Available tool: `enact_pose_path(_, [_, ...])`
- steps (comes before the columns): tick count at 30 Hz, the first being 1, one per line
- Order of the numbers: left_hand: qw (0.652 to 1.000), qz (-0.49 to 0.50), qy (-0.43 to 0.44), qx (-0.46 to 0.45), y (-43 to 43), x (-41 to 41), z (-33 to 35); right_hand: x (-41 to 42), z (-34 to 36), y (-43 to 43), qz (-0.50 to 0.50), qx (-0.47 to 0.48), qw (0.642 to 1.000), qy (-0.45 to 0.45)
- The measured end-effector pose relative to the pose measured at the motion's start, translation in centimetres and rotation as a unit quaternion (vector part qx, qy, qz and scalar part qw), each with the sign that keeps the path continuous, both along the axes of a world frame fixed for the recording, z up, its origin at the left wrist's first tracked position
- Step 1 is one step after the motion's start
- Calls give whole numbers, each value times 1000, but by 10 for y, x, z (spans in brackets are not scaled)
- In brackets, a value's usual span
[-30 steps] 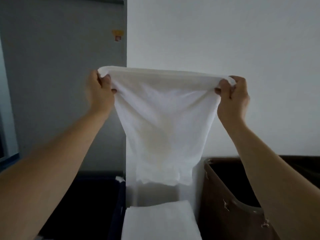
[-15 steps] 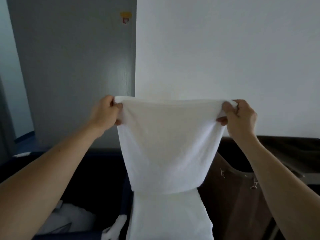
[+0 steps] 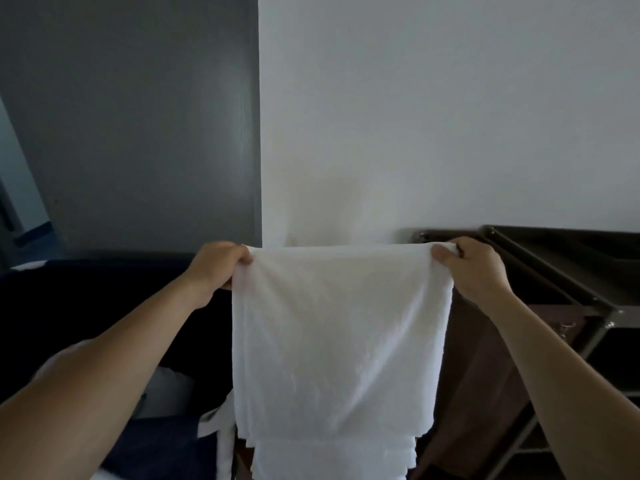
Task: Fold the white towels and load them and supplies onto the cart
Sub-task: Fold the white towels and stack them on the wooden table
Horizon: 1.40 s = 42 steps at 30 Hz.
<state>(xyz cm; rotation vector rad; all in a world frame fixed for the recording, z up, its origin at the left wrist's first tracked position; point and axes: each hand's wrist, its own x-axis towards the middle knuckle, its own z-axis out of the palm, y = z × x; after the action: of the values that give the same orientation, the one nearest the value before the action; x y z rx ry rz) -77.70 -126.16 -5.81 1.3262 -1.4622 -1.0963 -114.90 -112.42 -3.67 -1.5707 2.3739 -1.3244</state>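
A white towel (image 3: pixel 336 334) hangs doubled in front of me, stretched flat between both hands. My left hand (image 3: pixel 216 266) pinches its top left corner and my right hand (image 3: pixel 478 268) pinches its top right corner. The towel's lower edge hangs just above a stack of folded white towels (image 3: pixel 332 457) at the bottom centre. The dark brown cart (image 3: pixel 540 271) stands to the right, its frame and upper shelf behind my right hand.
A dark blue bin (image 3: pixel 69 306) sits at the left with white linen (image 3: pixel 166 393) inside. A white strap (image 3: pixel 221 431) hangs beside the stack. A grey door panel (image 3: pixel 138 116) and white wall (image 3: pixel 433 116) stand close ahead.
Both hands have lowered the stretched towel from high up down to cart height. Its bottom edge now hangs just above the folded stack.
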Motion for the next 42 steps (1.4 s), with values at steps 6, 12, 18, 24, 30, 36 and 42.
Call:
enact_pose_path(6, [995,17,-58,74,-87,-47,-76,-37,-77,-108,17,116,991,-61])
enact_pose_path(12, [976,40,-115,180,-154,-85,-202,-66,-205,-197,7,231,961,-150])
enact_pose_path(18, [961,24,-97,257,-156,-103,-264,-78,-279,-208,9,292,928,-232])
enact_pose_path(24, [971,51,-94,216,-147,-103,-269,-81,-280,-203,23,253,922,-292])
enact_pose_path(30, [981,74,-141,113,-166,-103,-261,-81,-259,-222,15,143,949,-280])
enact_pose_path(36, [961,38,-154,226,-144,-93,-279,-65,-273,-200,-3,214,934,-285])
enact_pose_path(42, [956,38,-96,274,-86,-55,-278,-41,-269,-123,-14,266,908,-324])
